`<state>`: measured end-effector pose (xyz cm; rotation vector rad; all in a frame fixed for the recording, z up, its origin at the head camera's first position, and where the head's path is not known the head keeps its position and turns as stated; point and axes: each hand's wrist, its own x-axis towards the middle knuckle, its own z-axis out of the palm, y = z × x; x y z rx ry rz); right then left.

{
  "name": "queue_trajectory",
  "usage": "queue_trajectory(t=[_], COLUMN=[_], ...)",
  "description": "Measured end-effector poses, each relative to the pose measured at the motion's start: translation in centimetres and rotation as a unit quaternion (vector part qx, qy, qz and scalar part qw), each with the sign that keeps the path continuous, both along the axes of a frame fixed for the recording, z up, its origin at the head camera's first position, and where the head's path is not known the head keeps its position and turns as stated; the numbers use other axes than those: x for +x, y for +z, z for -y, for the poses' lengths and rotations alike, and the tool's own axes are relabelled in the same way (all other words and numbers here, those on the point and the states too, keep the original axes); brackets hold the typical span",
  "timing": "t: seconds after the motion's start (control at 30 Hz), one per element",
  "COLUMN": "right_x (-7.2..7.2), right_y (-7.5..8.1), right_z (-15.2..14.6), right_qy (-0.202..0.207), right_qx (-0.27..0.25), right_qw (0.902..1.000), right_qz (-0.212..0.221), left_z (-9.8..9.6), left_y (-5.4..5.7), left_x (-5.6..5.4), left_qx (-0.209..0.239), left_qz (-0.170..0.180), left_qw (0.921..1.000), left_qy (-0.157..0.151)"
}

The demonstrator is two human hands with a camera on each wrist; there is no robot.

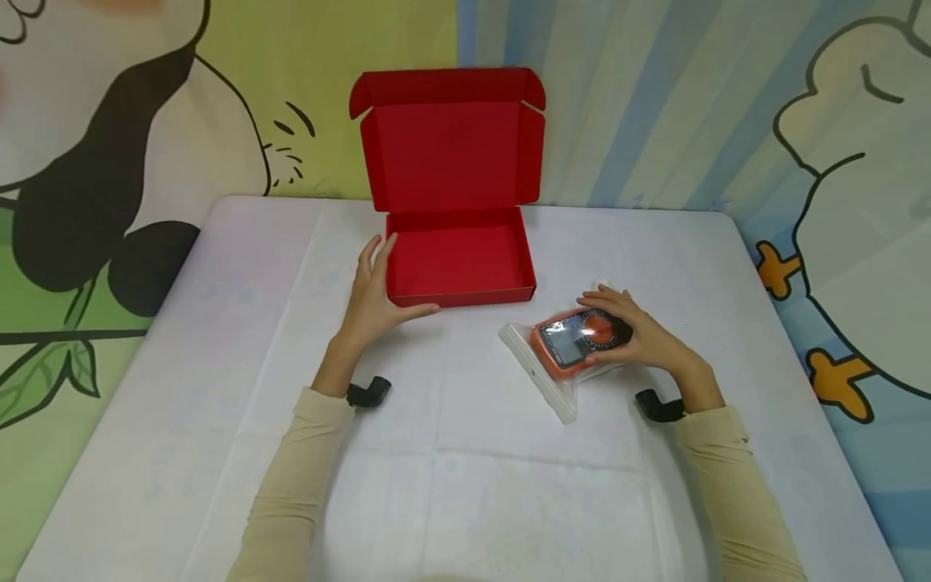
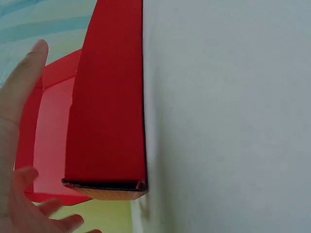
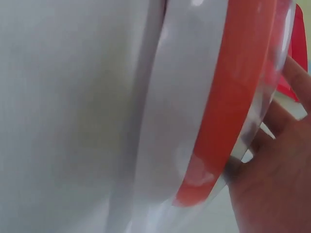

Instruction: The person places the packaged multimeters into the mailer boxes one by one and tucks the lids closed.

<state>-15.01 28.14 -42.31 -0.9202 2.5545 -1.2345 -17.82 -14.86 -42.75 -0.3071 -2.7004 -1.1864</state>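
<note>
The orange and black multimeter (image 1: 577, 342), with a grey screen and a round dial, is inside a clear plastic zip bag (image 1: 537, 380). Small marks go around the dial, but they are too small to be read; I can read no brand. Its long axis runs sideways and somewhat slanted: the screen end points left and a little toward the person, the black end right. The right hand (image 1: 643, 333) grips it through the bag, thumb on the near edge and fingers on the far edge. It is on the right, nearer to the person than the red cardboard box (image 1: 465, 297), whose lid stands raised on the white-covered desk (image 1: 509, 501). The left hand (image 1: 373, 301), fingers open and spread, is at the box's near left corner.
</note>
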Motion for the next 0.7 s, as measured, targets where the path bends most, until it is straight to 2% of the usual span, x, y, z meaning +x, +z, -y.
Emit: queue_trajectory(t=[0.23,0.37,0.53,0.7], right_x=[-0.6,-0.7,-0.7,-1.0], right_y=[-0.3,-0.3,-0.2,0.0], right_z=[-0.6,-0.6,-0.5,-0.3], right_qy=[0.039,0.042,0.035,0.026], right_qx=[0.049,0.072,0.092,0.11], right_qw=[0.9981,0.9964,0.9949,0.9927], right_qz=[-0.002,-0.016,-0.024,-0.041], left_z=[0.7,0.8,0.9,1.1], left_y=[-1.0,-1.4,-2.3,-3.3], left_x=[-0.1,-0.2,-0.6,-1.0], left_qx=[0.011,0.044,0.084,0.12], left_qz=[0.052,0.07,0.063,0.051], left_qw=[0.9984,0.9965,0.9937,0.9901], left_qy=[0.017,-0.001,-0.039,-0.051])
